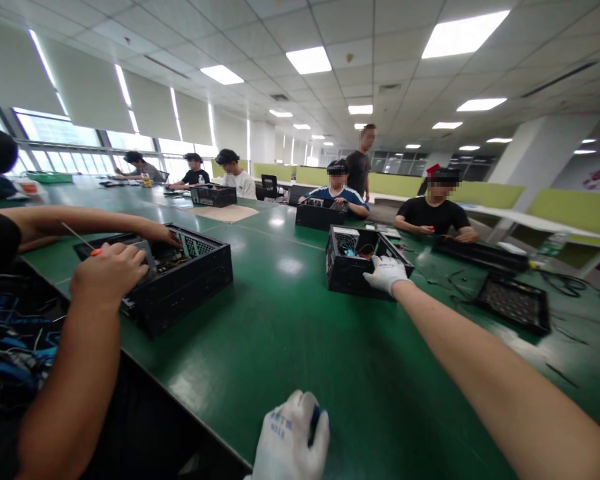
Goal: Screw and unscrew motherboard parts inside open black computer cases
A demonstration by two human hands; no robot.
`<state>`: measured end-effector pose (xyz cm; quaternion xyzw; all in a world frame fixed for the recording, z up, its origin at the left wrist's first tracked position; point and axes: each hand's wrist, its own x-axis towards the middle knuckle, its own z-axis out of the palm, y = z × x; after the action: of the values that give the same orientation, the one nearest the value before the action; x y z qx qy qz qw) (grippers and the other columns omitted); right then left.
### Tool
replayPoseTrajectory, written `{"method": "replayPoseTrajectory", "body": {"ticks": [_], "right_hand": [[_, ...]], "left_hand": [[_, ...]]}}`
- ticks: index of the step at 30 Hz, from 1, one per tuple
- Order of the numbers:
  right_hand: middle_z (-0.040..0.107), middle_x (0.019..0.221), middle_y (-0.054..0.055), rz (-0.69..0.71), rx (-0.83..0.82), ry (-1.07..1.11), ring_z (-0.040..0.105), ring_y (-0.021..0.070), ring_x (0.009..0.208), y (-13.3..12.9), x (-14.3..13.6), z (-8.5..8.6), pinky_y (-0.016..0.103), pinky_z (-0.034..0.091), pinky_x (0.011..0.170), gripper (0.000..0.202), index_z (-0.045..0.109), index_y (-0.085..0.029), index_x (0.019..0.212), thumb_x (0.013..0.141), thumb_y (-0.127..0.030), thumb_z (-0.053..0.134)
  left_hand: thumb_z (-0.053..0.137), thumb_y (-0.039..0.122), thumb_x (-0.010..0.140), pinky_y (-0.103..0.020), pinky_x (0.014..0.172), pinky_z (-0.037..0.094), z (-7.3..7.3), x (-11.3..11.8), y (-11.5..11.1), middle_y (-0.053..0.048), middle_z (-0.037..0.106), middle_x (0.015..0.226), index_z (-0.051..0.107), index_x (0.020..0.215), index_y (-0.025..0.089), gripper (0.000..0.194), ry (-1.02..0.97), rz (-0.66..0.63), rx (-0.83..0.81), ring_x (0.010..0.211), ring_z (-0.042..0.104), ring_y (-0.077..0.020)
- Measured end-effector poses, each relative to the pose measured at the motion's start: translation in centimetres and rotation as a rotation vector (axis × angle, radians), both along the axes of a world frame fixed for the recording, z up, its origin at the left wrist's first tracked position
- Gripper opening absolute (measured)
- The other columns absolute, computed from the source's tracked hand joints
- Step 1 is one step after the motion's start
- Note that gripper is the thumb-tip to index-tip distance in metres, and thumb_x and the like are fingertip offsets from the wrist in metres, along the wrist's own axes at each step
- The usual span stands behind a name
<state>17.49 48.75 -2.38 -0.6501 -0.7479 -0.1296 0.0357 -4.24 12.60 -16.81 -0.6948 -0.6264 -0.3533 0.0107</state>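
Observation:
My right hand (386,274), in a white glove, reaches out and grips the near right edge of an open black computer case (353,278), its thumb on the outer wall. A fan and coloured wires show inside the case. Close to the table's front edge, my left hand (293,433), also in a white glove, has its fingers curled round a small dark blue thing, mostly hidden. That hand is low over the green table (280,347).
At the left, a person's bare hands (111,270) work at another black case (185,287), one with a screwdriver. A black slotted panel (514,301), cables (565,283) and a long black part (480,255) lie at the right. Several people sit beyond.

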Motion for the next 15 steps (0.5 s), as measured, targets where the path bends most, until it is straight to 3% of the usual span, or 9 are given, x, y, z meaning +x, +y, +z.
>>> {"method": "replayPoseTrajectory", "body": {"ticks": [3, 7, 11, 15], "right_hand": [[0.059, 0.138, 0.011, 0.024, 0.011, -0.037, 0.060, 0.0278, 0.121, -0.1, 0.2, 0.4, 0.053, 0.050, 0.102, 0.047, 0.058, -0.019, 0.135, 0.097, -0.047, 0.063], [0.062, 0.132, 0.012, 0.082, 0.004, -0.069, 0.061, 0.0275, 0.118, -1.9, 0.7, 0.9, 0.050, 0.050, 0.100, 0.047, 0.061, -0.017, 0.131, 0.098, -0.050, 0.061], [0.065, 0.126, 0.020, 0.158, 0.015, -0.085, 0.058, 0.0334, 0.117, -6.3, 1.7, 0.8, 0.044, 0.044, 0.096, 0.057, 0.062, -0.013, 0.130, 0.098, -0.058, 0.050], [0.067, 0.121, 0.020, 0.270, 0.042, -0.100, 0.059, 0.0326, 0.112, -12.5, 3.3, 0.8, 0.040, 0.041, 0.094, 0.058, 0.064, -0.013, 0.125, 0.099, -0.061, 0.045]], "left_hand": [[0.045, 0.030, 0.098, -0.032, 0.067, 0.056, 0.4, 0.1, 0.0, -0.003, 0.066, 0.079, 0.059, 0.089, 0.026, 0.017, -0.039, -0.011, -0.024, 0.070, 0.069, -0.0194], [0.044, 0.029, 0.099, -0.030, 0.066, 0.052, 0.6, 0.1, 0.1, -0.002, 0.065, 0.079, 0.057, 0.089, 0.025, 0.017, -0.055, -0.030, -0.026, 0.071, 0.068, -0.0184], [0.045, 0.031, 0.101, -0.030, 0.064, 0.047, 0.1, -0.2, 0.2, -0.001, 0.062, 0.077, 0.057, 0.091, 0.024, 0.018, -0.068, -0.044, -0.037, 0.067, 0.063, -0.0166], [0.046, 0.035, 0.103, -0.030, 0.066, 0.045, -0.4, -0.4, 0.2, 0.000, 0.061, 0.079, 0.059, 0.096, 0.023, 0.019, -0.102, -0.040, -0.057, 0.067, 0.062, -0.0158]]}}
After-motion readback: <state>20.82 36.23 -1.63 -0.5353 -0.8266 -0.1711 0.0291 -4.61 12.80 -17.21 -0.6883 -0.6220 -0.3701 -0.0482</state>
